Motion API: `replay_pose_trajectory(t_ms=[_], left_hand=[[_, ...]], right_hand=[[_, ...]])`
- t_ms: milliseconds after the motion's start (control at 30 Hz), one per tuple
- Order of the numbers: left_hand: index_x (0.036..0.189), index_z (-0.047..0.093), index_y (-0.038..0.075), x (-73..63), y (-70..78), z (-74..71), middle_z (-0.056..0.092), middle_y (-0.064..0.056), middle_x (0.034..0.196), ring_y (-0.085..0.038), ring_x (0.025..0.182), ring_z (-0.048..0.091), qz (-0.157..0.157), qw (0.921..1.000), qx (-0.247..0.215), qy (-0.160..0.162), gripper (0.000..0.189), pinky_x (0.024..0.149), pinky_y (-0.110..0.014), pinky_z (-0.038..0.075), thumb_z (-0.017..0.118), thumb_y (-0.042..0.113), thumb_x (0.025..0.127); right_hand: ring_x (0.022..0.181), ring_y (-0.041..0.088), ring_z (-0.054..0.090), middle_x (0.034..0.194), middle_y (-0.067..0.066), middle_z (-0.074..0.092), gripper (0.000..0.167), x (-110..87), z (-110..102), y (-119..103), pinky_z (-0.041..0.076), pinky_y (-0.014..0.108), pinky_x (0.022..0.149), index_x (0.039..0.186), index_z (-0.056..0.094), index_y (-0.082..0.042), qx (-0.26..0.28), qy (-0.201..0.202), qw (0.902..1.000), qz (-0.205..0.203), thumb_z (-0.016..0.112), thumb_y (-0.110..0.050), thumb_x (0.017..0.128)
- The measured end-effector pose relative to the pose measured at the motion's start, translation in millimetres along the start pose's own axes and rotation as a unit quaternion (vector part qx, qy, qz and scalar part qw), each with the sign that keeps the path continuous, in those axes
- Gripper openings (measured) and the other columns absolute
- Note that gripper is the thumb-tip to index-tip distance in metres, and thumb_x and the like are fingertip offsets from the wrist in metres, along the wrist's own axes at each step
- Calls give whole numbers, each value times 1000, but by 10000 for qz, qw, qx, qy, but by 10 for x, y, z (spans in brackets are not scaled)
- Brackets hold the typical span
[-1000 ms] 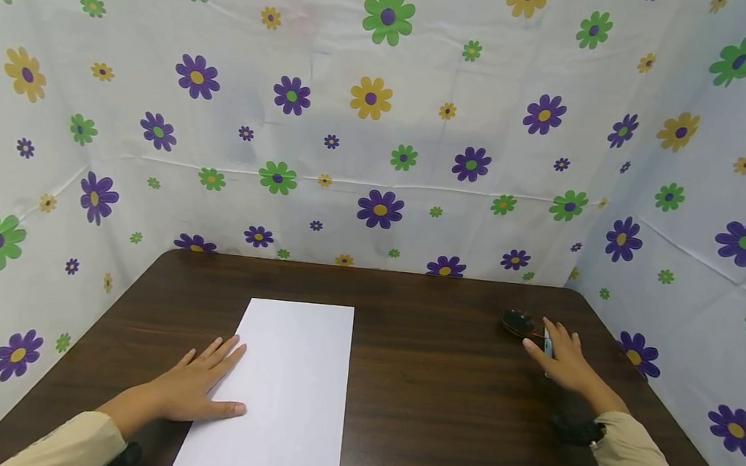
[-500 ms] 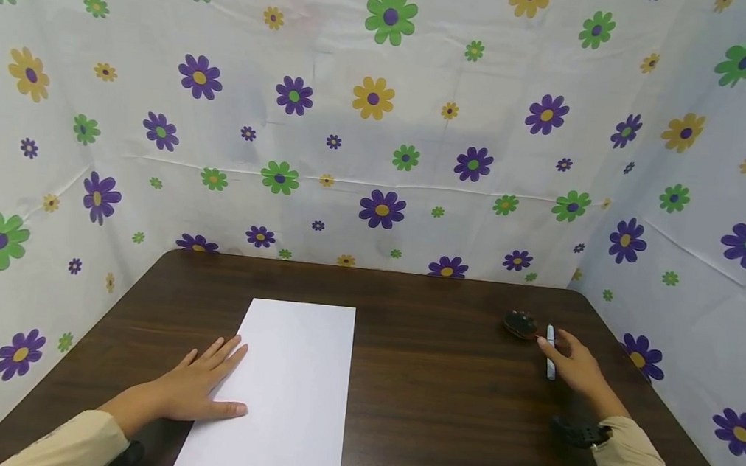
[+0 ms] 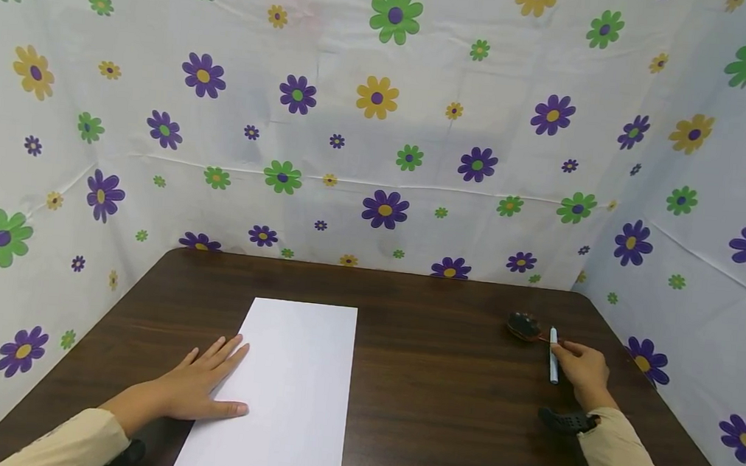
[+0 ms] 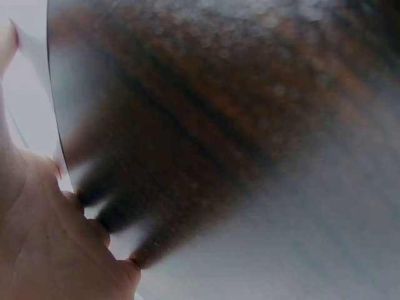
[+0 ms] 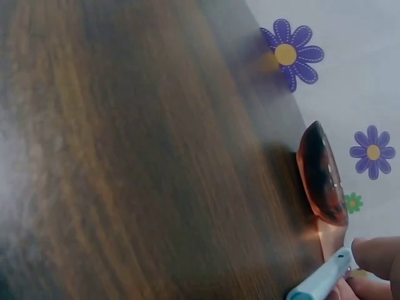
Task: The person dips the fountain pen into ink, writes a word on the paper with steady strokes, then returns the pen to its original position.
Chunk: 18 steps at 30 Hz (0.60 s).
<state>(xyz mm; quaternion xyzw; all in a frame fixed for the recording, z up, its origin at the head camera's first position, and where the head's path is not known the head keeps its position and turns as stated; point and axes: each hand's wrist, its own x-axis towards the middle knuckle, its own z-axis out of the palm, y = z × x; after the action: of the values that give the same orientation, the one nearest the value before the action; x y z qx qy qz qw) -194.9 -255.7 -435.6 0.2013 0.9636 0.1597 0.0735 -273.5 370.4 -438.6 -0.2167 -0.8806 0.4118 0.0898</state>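
My left hand lies flat with fingers spread over the left edge of a white sheet of paper. In the left wrist view, that hand shows only as part of a palm and fingertips at the lower left. Over at the right of the table, my right hand pinches a slim pale-blue pen-like stick; its exact kind cannot be told. The right wrist view shows the stick between fingertips. Just beyond it rests a spoon with a dark, glossy bowl and copper-coloured neck.
A dark brown wooden table spreads beneath both hands. Flower-patterned white cloth hangs behind it and at both sides, close to the right hand. A black band circles the right wrist.
My right hand has drawn back from over the stick and spoon handle, and its spread fingers have closed into a pinch at the stick. The left hand and paper stay put.
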Motion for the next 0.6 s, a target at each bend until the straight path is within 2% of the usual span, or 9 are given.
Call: replay_pose_trajectory(t_ms=[133, 233, 600], left_hand=[[149, 28, 2, 3, 9, -7, 14, -23, 157, -51, 141, 11, -29, 10000, -20, -49, 101, 102, -76, 4, 63, 65, 78], [150, 27, 2, 0, 26, -20, 13, -23, 158, -50, 142, 9, -68, 9999, -46, -112, 101, 103, -76, 3, 63, 64, 79], [150, 27, 2, 3, 42, -32, 13, -23, 158, -50, 142, 9, -111, 9998, -55, -138, 102, 103, -75, 3, 63, 65, 78]], right_hand=[[110, 48, 48, 121, 35, 55, 47, 4, 29, -11, 40, 53, 89, 118, 60, 14, -178, 452, 9988, -100, 59, -26, 93], [107, 50, 49, 117, 34, 58, 45, 6, 34, -27, 40, 54, 86, 112, 64, 13, -397, 644, 9970, -188, 62, -27, 91], [107, 51, 47, 118, 35, 57, 44, 17, 48, -62, 40, 55, 85, 111, 65, 11, -549, 636, 9965, -40, 62, -27, 91]])
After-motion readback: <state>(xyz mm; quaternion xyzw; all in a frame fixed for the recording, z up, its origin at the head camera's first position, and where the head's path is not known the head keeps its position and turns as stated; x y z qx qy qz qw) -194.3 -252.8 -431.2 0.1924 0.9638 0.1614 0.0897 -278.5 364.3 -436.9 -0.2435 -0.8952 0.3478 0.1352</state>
